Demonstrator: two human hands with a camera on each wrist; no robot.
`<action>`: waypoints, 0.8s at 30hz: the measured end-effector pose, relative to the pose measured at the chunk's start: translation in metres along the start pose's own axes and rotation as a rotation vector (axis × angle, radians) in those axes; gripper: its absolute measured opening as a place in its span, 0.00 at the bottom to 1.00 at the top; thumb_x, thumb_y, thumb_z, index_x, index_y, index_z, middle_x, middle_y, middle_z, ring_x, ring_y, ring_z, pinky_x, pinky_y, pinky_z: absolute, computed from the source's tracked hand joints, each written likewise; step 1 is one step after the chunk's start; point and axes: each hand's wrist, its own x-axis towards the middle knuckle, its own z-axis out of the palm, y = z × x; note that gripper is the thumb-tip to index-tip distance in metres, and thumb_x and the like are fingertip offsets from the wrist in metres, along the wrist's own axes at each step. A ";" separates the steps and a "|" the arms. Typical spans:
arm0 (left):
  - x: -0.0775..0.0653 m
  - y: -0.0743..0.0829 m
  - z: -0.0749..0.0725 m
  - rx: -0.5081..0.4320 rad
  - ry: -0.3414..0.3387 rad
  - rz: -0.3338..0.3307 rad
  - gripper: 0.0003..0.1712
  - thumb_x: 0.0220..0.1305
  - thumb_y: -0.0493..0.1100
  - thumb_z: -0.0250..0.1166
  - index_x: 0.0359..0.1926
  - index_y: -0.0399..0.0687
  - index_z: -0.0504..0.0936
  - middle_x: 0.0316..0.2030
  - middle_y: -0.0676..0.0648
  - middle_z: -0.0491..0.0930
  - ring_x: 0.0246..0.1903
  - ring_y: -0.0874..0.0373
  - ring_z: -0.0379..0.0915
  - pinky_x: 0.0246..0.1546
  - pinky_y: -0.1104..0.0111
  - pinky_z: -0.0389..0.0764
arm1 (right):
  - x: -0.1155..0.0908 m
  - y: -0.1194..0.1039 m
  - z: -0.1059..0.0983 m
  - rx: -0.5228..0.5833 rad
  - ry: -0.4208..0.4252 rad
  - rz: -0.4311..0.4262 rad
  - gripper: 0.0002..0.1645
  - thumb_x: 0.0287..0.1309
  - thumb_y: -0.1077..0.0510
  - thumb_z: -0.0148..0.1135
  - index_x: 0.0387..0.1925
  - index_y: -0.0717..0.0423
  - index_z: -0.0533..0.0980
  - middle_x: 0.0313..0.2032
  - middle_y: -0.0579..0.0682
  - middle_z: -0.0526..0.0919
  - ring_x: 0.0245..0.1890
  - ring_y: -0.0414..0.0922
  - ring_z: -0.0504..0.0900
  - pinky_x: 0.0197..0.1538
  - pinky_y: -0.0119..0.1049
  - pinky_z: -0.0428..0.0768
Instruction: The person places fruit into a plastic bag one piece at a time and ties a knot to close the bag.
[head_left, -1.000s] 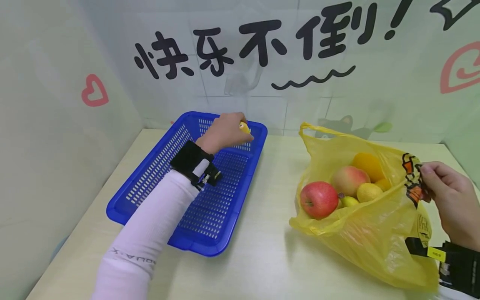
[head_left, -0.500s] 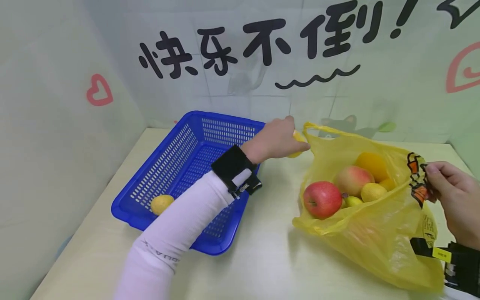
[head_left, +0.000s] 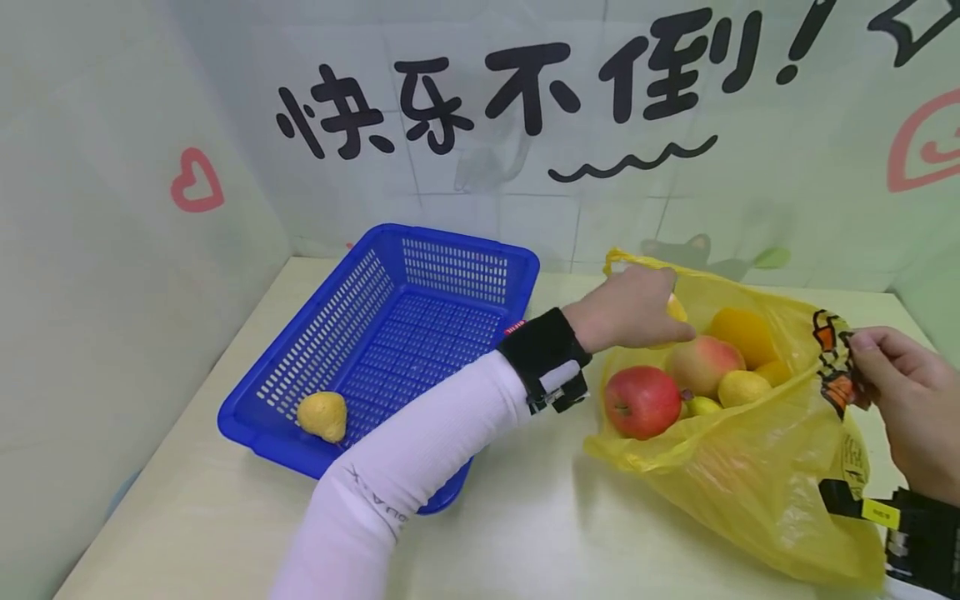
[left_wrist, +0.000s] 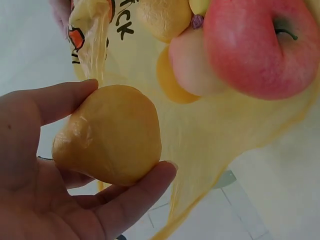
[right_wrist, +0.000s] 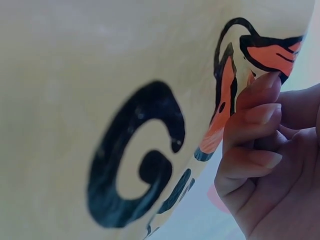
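Note:
My left hand (head_left: 628, 307) is over the far side of the yellow plastic bag (head_left: 772, 475), pinching a yellow pear-shaped fruit (left_wrist: 115, 135) between thumb and fingers. The fruit has a blunt neck at one end, and the hand mostly covers it in the head view. Inside the bag's mouth lie a red apple (head_left: 641, 402), a peach (head_left: 703, 365), an orange-yellow fruit (head_left: 742, 332) and smaller yellow fruits (head_left: 742, 388). At the right, my right hand (head_left: 903, 400) grips the bag's printed edge, holding the mouth open. Its curled fingers (right_wrist: 255, 135) show beside the print in the right wrist view.
A blue slotted basket (head_left: 427, 333) stands on the pale table (head_left: 540, 500) to the left. In its near left corner is another yellow fruit (head_left: 322, 416), tapered in shape. The left forearm crosses over the basket's front right part. A decorated wall rises behind.
My left hand has moved right with the yellow pear-shaped fruit, from above the basket to over the bag. The fruit in the basket has come into view. My right hand keeps its grip.

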 end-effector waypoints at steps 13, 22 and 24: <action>0.023 0.026 0.024 0.087 -0.033 -0.071 0.22 0.62 0.67 0.61 0.30 0.57 0.68 0.25 0.56 0.64 0.25 0.65 0.67 0.21 0.73 0.60 | 0.000 0.000 0.000 -0.010 -0.002 -0.019 0.11 0.74 0.58 0.45 0.37 0.50 0.74 0.24 0.41 0.70 0.22 0.39 0.63 0.27 0.34 0.54; 0.032 0.044 0.038 0.066 0.013 -0.032 0.21 0.65 0.65 0.61 0.42 0.56 0.70 0.27 0.56 0.65 0.27 0.65 0.69 0.23 0.77 0.63 | -0.001 -0.001 0.001 -0.011 -0.002 -0.010 0.11 0.74 0.58 0.45 0.37 0.50 0.74 0.25 0.41 0.68 0.22 0.40 0.62 0.27 0.35 0.54; 0.035 0.047 0.042 0.050 0.029 -0.045 0.23 0.65 0.65 0.60 0.46 0.55 0.69 0.26 0.56 0.64 0.25 0.65 0.70 0.22 0.77 0.63 | 0.000 0.000 0.002 0.022 -0.010 -0.018 0.11 0.74 0.58 0.45 0.37 0.51 0.74 0.24 0.42 0.68 0.22 0.40 0.62 0.27 0.35 0.54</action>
